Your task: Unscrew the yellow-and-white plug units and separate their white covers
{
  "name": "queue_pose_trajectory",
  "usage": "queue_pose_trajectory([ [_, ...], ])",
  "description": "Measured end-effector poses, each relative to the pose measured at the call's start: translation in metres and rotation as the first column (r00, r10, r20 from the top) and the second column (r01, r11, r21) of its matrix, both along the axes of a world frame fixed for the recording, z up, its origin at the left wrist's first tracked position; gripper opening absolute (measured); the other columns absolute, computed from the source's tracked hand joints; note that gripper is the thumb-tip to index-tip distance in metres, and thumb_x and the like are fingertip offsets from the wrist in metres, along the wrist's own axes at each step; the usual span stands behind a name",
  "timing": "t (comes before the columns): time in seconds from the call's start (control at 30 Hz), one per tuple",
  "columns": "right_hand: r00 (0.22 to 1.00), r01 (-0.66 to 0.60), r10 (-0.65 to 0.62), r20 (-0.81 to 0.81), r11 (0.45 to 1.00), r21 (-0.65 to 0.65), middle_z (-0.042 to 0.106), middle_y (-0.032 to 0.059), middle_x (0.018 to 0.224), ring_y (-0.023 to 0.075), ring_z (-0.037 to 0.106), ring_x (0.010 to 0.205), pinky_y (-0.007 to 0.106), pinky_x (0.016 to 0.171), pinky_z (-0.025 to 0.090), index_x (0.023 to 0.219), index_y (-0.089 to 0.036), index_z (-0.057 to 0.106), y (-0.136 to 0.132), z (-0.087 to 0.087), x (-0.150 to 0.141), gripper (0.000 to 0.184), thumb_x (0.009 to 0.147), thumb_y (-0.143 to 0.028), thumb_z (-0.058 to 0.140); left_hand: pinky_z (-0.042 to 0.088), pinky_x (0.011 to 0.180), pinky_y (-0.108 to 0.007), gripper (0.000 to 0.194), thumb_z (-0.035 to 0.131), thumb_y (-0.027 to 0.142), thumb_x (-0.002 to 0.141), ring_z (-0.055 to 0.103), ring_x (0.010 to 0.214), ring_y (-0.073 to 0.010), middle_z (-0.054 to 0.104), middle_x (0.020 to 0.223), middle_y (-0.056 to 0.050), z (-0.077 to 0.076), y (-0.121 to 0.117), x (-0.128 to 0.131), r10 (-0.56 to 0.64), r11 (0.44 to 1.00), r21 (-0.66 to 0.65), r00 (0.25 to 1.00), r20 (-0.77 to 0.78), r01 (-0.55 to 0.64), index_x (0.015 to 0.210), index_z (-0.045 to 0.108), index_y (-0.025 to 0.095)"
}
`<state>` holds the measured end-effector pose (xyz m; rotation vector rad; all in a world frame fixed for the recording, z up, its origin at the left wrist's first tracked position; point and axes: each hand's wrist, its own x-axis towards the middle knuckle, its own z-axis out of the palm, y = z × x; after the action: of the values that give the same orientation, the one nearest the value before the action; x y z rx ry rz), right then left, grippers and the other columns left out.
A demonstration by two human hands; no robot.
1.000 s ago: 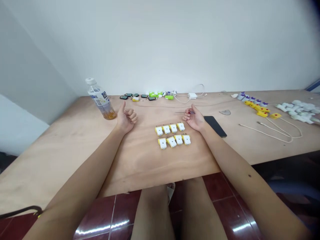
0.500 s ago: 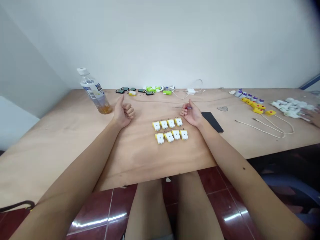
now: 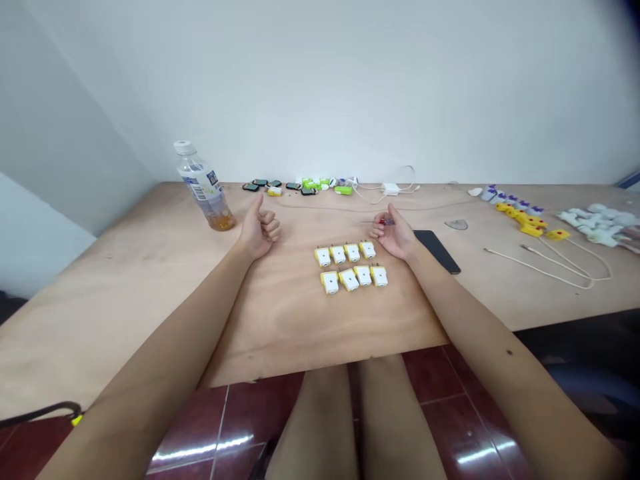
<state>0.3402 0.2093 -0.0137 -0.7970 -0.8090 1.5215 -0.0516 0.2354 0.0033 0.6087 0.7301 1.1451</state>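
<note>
Screwdriver (image 3: 384, 221) — grasped in the right hand (image 3: 399, 238), pointing toward the loosely clenched left hand (image 3: 258, 233).

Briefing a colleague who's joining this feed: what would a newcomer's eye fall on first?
Probably the two rows of white-and-yellow plugs, lying on the table near the picture's middle. Next, likely the bottle with amber liquid, standing left of the curled left hand. Smaller but notable: the thin tool with a red part, held in the right hand.

Pale wall (image 3: 320, 80) at twelve, wooden table (image 3: 125, 267) central, glossy red-tiled floor (image 3: 260, 407) at seven, perhaps a blurred chair (image 3: 580, 383) at four.
</note>
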Motion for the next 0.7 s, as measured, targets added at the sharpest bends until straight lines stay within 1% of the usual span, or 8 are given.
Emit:
queue_pose_trajectory([
  [0.2,1.0,-0.008,0.008,-0.003,1.0,0.005,0.05,-0.0025,0.062,0.0134,0.04,0.055,0.031,0.053,0.041,0.075,-0.025,0.061,-0.001,0.0,-0.001,0.054,0.101,-0.069,0.077,0.016,0.037,-0.025,0.075,0.065,0.068,0.107,0.022,0.036,-0.0093,0.021,0.049,0.009,0.0,0.0,0.004,0.008,0.999,0.054,0.996,-0.088,-0.003,0.065,0.02,0.026],
  [0.27,1.0,0.002,-0.002,0.012,1.0,0.003,0.049,-0.0024,0.062,0.0141,0.039,0.055,0.031,0.052,0.041,0.075,-0.026,0.061,-0.001,0.001,-0.001,0.054,0.101,-0.071,0.076,0.014,0.039,-0.024,0.071,0.073,0.056,0.106,0.02,0.038,-0.0084,0.021,0.049,0.01,-0.001,-0.002,0.009,0.117,0.986,0.138,0.979,-0.168,-0.094,0.065,0.023,0.026],
  [0.37,1.0,0.011,-0.011,0.019,1.0,0.0,0.049,-0.0027,0.062,0.0136,0.039,0.053,0.032,0.051,0.042,0.074,-0.026,0.058,0.0,0.001,-0.001,0.058,0.099,-0.075,0.075,0.01,0.044,-0.025,0.065,0.08,0.031,0.103,0.016,0.042,-0.0072,0.022,0.049,0.011,0.0,-0.01,0.022,0.322,0.928,0.274,0.915,-0.245,-0.253,0.065,0.027,0.025],
  [0.47,1.0,0.005,-0.005,0.001,1.0,0.005,0.051,-0.0033,0.062,0.0119,0.04,0.053,0.032,0.052,0.041,0.074,-0.025,0.057,0.001,0.001,-0.001,0.059,0.097,-0.075,0.079,0.011,0.048,-0.027,0.062,0.082,0.017,0.099,0.018,0.048,-0.0084,0.026,0.052,0.009,0.004,-0.031,0.034,0.395,0.886,0.37,0.873,-0.286,-0.279,0.061,0.033,0.022],
  [0.53,1.0,0.001,-0.001,-0.005,1.0,0.012,0.054,-0.0033,0.063,0.0112,0.041,0.053,0.032,0.052,0.04,0.075,-0.025,0.057,0.001,0.0,-0.001,0.056,0.096,-0.07,0.083,0.018,0.052,-0.027,0.061,0.087,0.012,0.093,0.022,0.053,-0.0101,0.027,0.057,0.007,0.01,-0.052,0.041,0.41,0.857,0.457,0.855,-0.318,-0.241,0.058,0.038,0.02],
  [0.57,1.0,0.002,-0.002,-0.001,1.0,0.023,0.056,-0.0032,0.065,0.0109,0.041,0.053,0.032,0.053,0.04,0.075,-0.025,0.057,0.001,0.0,-0.002,0.054,0.096,-0.067,0.085,0.022,0.054,-0.027,0.06,0.088,0.013,0.092,0.026,0.056,-0.0118,0.028,0.059,0.006,0.013,-0.063,0.044,0.428,0.814,0.555,0.822,-0.376,-0.17,0.057,0.039,0.02],
  [0.63,1.0,0.006,-0.007,0.025,0.998,0.06,0.059,-0.003,0.068,0.0104,0.043,0.054,0.031,0.053,0.04,0.077,-0.025,0.06,0.001,-0.001,-0.003,0.049,0.095,-0.06,0.09,0.034,0.063,-0.029,0.05,0.093,0.018,0.087,0.038,0.063,-0.016,0.038,0.062,0.003,0.018,-0.082,0.05,0.413,0.724,0.686,0.753,-0.512,0.07,0.059,0.051,0.021],
  [0.7,0.998,0.015,-0.02,0.057,0.995,0.1,0.06,-0.0026,0.07,0.01,0.045,0.057,0.029,0.053,0.041,0.08,-0.024,0.064,0.0,-0.001,-0.004,0.042,0.094,-0.051,0.094,0.047,0.082,-0.033,0.027,0.097,0.026,0.083,0.056,0.082,-0.0228,0.061,0.081,-0.003,0.021,-0.096,0.053,0.374,0.588,0.742,0.705,-0.603,0.323,0.077,0.071,0.022],
])
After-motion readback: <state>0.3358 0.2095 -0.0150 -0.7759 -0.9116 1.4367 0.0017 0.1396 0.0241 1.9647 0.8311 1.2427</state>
